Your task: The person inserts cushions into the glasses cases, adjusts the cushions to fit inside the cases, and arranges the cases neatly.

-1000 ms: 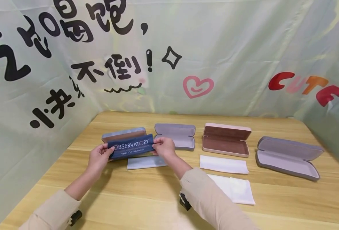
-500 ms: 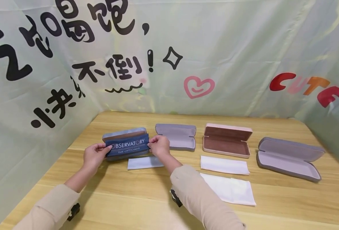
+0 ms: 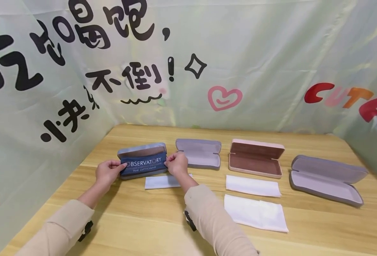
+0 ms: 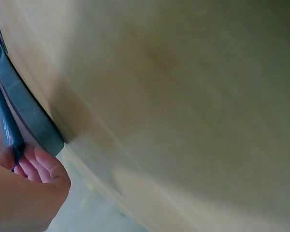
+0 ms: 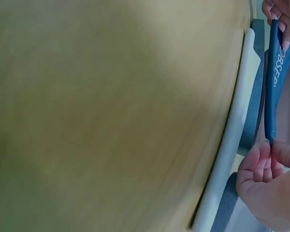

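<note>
A folded dark blue glasses cloth (image 3: 143, 170), printed "OBSERVATORY THE OPTICIANS", is stretched over the tray of the blue glasses case (image 3: 142, 146) at the left. That case's lid stands up behind it, showing a brown lining. My left hand (image 3: 106, 173) pinches the cloth's left end between thumb and fingers. At the opposite end, my right hand (image 3: 177, 165) pinches the right edge. In the right wrist view, the cloth (image 5: 276, 82) spans between both hands, just over the case. The left wrist view shows only the cloth's left end (image 4: 7, 121) beside the case wall (image 4: 31, 111).
Three more glasses cases stand with lids up: a grey-purple one (image 3: 204, 158), a pink one with brown lining (image 3: 255, 164) and a grey one (image 3: 326, 186) at the right. A pale blue cloth (image 3: 161, 182) and two white cloths (image 3: 252, 185) lie on the wooden table (image 3: 137, 220).
Both hands have lowered the dark blue cloth from in front of the lid down to the case's tray. The right hand has come left and down. The view has shifted slightly.
</note>
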Demonstrator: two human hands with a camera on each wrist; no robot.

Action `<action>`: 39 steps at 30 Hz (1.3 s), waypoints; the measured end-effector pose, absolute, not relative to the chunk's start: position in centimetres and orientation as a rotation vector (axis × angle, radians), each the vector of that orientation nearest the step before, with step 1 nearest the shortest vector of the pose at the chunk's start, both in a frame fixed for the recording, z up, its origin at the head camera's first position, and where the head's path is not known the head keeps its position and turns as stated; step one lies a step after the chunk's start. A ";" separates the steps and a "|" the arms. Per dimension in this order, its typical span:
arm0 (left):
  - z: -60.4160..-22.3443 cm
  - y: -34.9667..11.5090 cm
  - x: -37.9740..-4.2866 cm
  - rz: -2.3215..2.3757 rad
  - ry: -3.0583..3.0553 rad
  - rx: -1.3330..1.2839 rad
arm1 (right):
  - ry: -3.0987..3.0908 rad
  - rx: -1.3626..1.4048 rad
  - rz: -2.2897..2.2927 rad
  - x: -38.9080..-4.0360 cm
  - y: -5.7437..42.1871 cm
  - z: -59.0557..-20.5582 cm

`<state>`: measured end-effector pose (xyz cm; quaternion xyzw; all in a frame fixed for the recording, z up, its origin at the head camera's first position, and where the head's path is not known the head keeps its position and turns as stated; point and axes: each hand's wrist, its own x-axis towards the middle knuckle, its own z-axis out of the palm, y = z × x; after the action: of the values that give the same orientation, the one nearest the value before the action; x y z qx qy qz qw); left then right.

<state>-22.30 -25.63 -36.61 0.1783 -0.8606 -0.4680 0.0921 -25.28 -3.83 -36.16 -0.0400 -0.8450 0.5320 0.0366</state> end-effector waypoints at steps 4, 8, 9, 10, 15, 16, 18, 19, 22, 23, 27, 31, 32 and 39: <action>-37.1 -25.7 -22.1 -1.383 -2.604 0.535 | -2.624 -0.122 1.613 -25.1 -4.0 -36.8; -37.2 -25.8 -22.2 -1.373 -2.621 0.539 | -2.641 -0.121 1.589 -25.2 -4.1 -36.9; -37.2 -25.9 -22.4 -1.367 -2.623 0.540 | -2.642 -0.118 1.584 -25.3 -4.1 -36.9; -37.2 -25.9 -22.5 -1.360 -2.625 0.541 | -2.644 -0.113 1.578 -25.4 -4.2 -36.8; -37.1 -26.1 -22.7 -1.330 -2.641 0.551 | -2.664 -0.092 1.555 -25.7 -4.2 -36.6; -37.0 -26.0 -22.7 -1.321 -2.643 0.553 | -2.667 -0.084 1.547 -25.7 -4.2 -36.5; -37.0 -25.9 -22.7 -1.306 -2.650 0.556 | -2.672 -0.069 1.520 -25.7 -4.1 -36.5; -36.9 -25.9 -22.7 -1.296 -2.655 0.556 | -2.671 -0.064 1.507 -25.8 -4.1 -36.5; -36.8 -25.6 -22.8 -1.274 -2.684 0.555 | -2.674 -0.063 1.463 -25.9 -3.9 -36.6; -36.8 -25.5 -22.8 -1.270 -2.695 0.553 | -2.676 -0.064 1.449 -25.9 -3.9 -36.6; -37.0 -25.4 -23.0 -1.234 -2.717 0.541 | -2.682 -0.047 1.416 -25.9 -3.7 -36.6; -36.9 -25.4 -23.1 -1.208 -2.721 0.544 | -2.688 -0.033 1.396 -26.0 -3.9 -36.6; -36.8 -25.5 -23.1 -1.201 -2.725 0.547 | -2.691 -0.037 1.393 -26.0 -4.0 -36.6; -36.7 -25.7 -23.0 -1.111 -2.782 0.565 | -2.723 -0.065 1.374 -26.0 -4.2 -36.7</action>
<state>-23.03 -25.67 -36.70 0.1850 -0.9116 -0.3642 0.0465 -26.03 -4.16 -36.66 -0.0214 -0.8916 0.4501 0.0454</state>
